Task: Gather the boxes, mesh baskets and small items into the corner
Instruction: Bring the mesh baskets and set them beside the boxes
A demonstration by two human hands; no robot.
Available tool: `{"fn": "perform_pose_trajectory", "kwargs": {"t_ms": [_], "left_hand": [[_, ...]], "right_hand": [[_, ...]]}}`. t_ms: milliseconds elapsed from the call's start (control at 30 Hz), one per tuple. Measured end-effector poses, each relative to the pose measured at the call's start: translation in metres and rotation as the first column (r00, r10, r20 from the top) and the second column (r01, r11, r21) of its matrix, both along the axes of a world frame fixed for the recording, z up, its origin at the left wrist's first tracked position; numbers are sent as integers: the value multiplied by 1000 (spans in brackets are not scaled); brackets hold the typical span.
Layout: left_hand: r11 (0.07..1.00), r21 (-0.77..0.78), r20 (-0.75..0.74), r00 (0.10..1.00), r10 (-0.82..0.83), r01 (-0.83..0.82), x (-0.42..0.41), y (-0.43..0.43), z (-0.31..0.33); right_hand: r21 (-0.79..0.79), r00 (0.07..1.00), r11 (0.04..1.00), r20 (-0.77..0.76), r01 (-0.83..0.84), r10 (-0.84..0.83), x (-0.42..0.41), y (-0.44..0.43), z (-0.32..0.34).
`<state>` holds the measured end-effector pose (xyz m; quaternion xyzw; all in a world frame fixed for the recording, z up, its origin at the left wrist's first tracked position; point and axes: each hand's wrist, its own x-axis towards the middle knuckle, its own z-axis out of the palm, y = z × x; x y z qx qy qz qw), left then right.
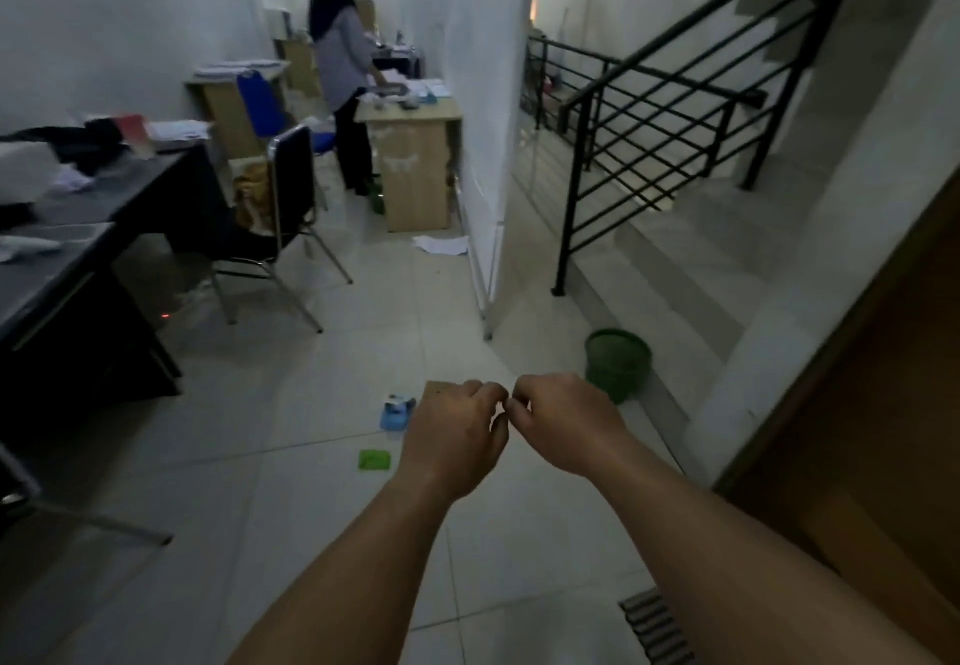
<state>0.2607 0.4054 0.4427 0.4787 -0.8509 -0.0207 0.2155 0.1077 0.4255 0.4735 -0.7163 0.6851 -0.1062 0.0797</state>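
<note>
— Mesh basket point(617, 369), green and upright, is seen on the pale tiled floor point(311, 404) beyond and right of the right hand point(563, 425), nearer it than the left hand point(457, 435).
— And each grip?
— Both are held loosely curled, fingertips almost meeting; nothing can be made out in either. A blue item point(397, 412) and green item point(375, 459) lie left of the left hand.
</note>
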Motion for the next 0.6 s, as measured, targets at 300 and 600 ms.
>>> {"fn": "perform_pose_trajectory", "kwargs": {"t_ms": [300,600], "left_hand": [[943,-3,13,942,-334,334,-82,-173,-36],[825,110,79,823,-563,554,-198,-336,-65]], "right_hand": [[-4,994,999,97,41,-40,-97,-124,-45],[90,963,971,132,222,-233,-204,-246,-75]]}}
